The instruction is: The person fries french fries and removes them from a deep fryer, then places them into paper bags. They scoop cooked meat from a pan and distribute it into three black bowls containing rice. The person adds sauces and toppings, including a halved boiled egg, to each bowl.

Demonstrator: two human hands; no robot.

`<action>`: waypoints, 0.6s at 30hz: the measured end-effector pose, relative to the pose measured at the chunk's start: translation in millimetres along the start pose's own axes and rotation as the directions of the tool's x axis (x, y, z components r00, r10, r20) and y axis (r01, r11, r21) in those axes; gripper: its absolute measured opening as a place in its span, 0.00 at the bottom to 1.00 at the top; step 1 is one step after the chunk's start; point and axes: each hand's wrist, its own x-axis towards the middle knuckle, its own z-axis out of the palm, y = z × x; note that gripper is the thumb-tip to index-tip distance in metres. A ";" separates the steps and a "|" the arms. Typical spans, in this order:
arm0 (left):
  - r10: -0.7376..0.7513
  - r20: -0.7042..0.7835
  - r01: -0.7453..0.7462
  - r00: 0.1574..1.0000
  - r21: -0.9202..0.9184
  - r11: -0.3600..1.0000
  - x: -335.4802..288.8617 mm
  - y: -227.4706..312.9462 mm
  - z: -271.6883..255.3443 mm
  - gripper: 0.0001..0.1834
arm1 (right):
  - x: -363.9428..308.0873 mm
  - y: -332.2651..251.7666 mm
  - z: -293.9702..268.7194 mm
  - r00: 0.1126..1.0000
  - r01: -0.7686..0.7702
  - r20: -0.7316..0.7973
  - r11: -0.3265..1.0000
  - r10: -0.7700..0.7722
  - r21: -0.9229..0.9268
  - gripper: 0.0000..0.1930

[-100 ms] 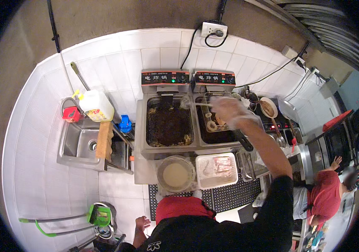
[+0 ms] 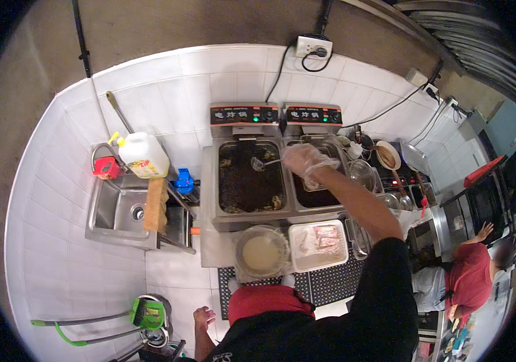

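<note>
My right hand, in a clear plastic glove, is closed round the handle of a small skimmer. Its bowl is over the dark oil of the left fryer, toward that vat's right side. Under my right hand and forearm lies the right fryer, with a wire fry basket partly hidden in it. Brown crumbs float along the edges of the left vat's oil. My left hand hangs low beside my body, bare and holding nothing, its fingers loosely apart.
In front of the fryers stand a bowl of pale batter and a white tray with pale strips. A sink is at left, with a white jug above it. Pans stand at right. A co-worker in red works far right.
My right hand has moved left with the skimmer. The skimmer's bowl has gone from near the divider between the fryers to over the left vat's oil. The whole view has shifted slightly.
</note>
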 end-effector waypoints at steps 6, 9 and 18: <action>-0.050 -0.173 0.002 0.984 -0.267 0.964 -21.5 -13.8 -57.2 0.19 | 66.7 -17.9 33.5 0.989 -0.145 0.015 0.981 0.148 -0.128 0.10; -0.039 -0.070 0.016 0.997 -0.300 0.954 -54.8 -65.0 -81.0 0.20 | 60.5 -1.7 28.7 0.988 -0.119 0.088 0.991 0.125 -0.068 0.08; -0.182 0.075 0.195 0.980 -0.229 0.954 -57.5 -82.3 -64.0 0.23 | 88.7 4.6 -0.6 0.994 -0.099 0.032 0.994 0.101 -0.049 0.05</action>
